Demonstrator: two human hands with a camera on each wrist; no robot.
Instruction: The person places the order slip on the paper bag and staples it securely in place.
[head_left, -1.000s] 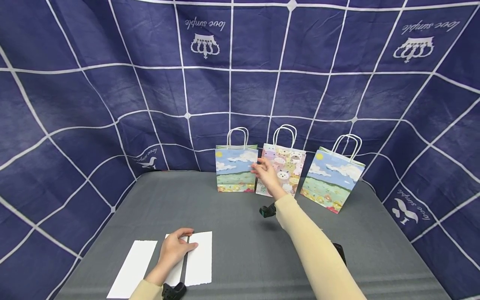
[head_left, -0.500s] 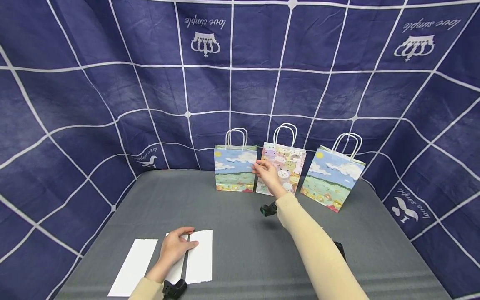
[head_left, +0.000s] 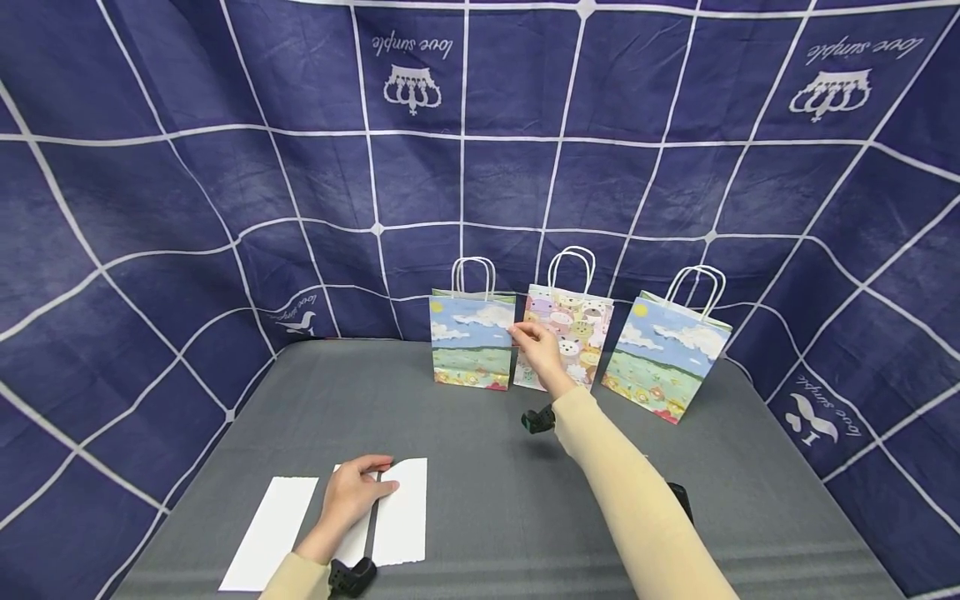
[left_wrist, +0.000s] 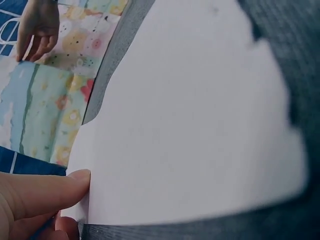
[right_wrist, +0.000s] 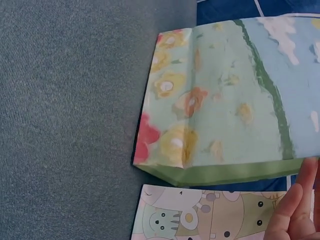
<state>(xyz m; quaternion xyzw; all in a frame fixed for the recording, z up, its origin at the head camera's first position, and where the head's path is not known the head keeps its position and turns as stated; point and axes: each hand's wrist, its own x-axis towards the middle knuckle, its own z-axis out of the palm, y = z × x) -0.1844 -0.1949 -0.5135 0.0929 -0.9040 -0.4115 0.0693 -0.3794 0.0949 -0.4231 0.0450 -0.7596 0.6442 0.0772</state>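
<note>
My left hand (head_left: 351,497) pinches the edge of a white sheet of paper (head_left: 405,512) at the front left. In the left wrist view the thumb presses on the edge of this white sheet (left_wrist: 195,120). Another white piece (head_left: 351,546) lies partly under the palm. At the back, my right hand (head_left: 538,354) has its fingertips at the right edge of a paper bag with a sky-and-meadow print (head_left: 468,346). The right wrist view shows fairly straight fingers (right_wrist: 300,207) against the green side of that bag (right_wrist: 235,110).
An animal-print paper bag (head_left: 581,342) stands just behind the right hand, and a second meadow-print bag (head_left: 667,358) stands angled to its right. One more white sheet (head_left: 270,533) lies at the left on the grey cloth (head_left: 495,500). A blue gridded curtain (head_left: 420,183) hangs behind.
The right hand has moved slightly right, its fingers closer together at the bag's edge. The bag has barely shifted. The left hand keeps its place on the sheet.
</note>
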